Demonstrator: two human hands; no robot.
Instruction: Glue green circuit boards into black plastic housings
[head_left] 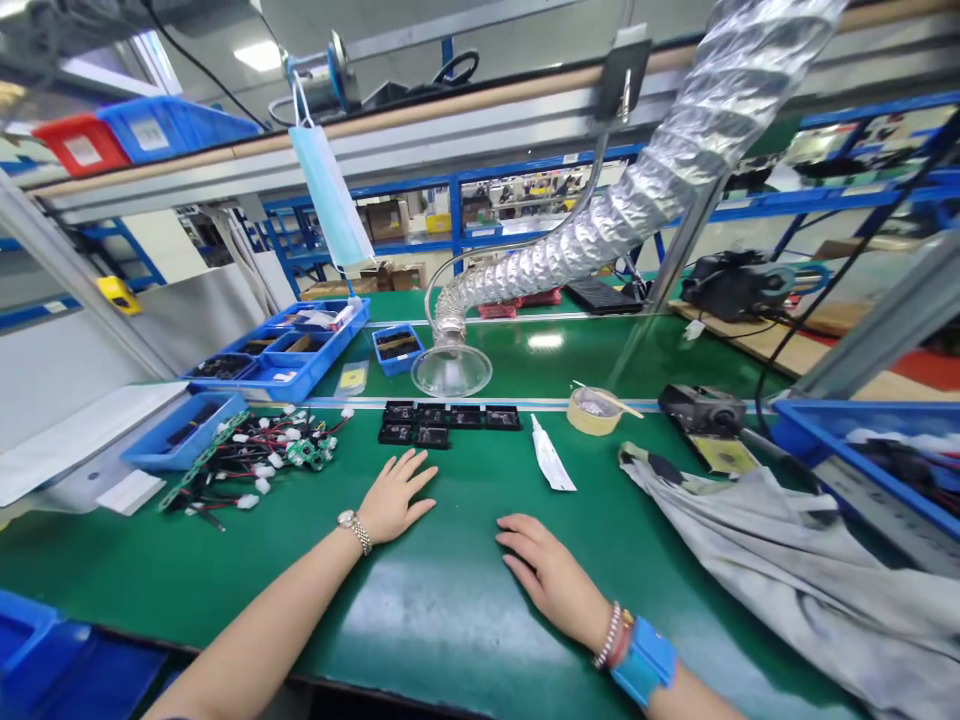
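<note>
My left hand (pixel 396 497) lies flat on the green work surface (pixel 420 610), fingers spread, holding nothing. Just beyond its fingertips sit several black plastic housings (pixel 448 416) in two rows. To its left is a heap of small green circuit boards (pixel 307 453) with red and black wires and white connectors. My right hand (pixel 551 575) rests on the surface further right, its fingers loosely extended and nothing in them. Past it lies a white tube (pixel 551 456) with a narrow nozzle. A roll of yellowish tape (pixel 593 411) stands behind the tube, a thin stick lying across it.
A clear suction hood (pixel 451 371) on a silver duct (pixel 570 240) hangs over the back. Blue bins (pixel 296 375) stand at left, another blue bin (pixel 862 440) at right. A grey cloth (pixel 765 560) covers the right side. A face mask (pixel 330 195) hangs above.
</note>
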